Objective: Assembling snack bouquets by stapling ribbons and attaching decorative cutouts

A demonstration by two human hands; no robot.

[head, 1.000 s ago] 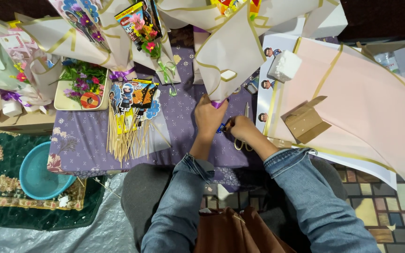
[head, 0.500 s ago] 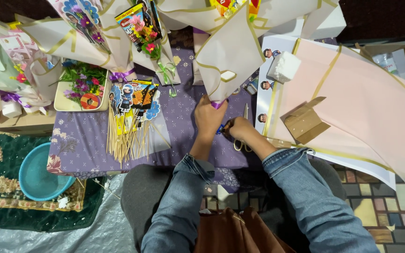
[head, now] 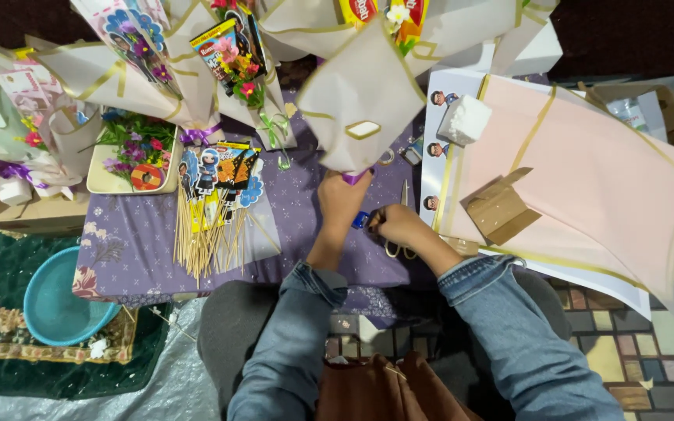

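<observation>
Almost nothing has shifted since the earlier frames: both hands sit at the same spot, the right wrist perhaps turned slightly inward.

Left hand (head: 342, 199) is up at the narrow lower end of the cream paper-wrapped bouquet (head: 360, 101), fingers closed around the neck where a bit of purple ribbon (head: 355, 177) shows. Likely reason for the grip: the cone lies pointing toward the person, so pinching it there keeps the wrap gathered.

Right hand (head: 398, 226) is just beside the left, fingers curled on a small blue object (head: 360, 220); its kind cannot be told. It is held between the two hands, close to the bouquet neck.

Scissors (head: 399, 234) lie on the purple floral cloth (head: 298, 234) partly under the right hand, within reach.

Left of the hands: a fan of wooden skewers with cartoon toppers (head: 216, 203), spread flat in clear film. Right: pink wrapping sheets with gold edging (head: 587, 179), weighted by a small brown cardboard box (head: 501, 210) and a white foam block (head: 463, 118). Far left, more finished bouquets; near left, a teal bowl (head: 56, 300) on the floor.
</observation>
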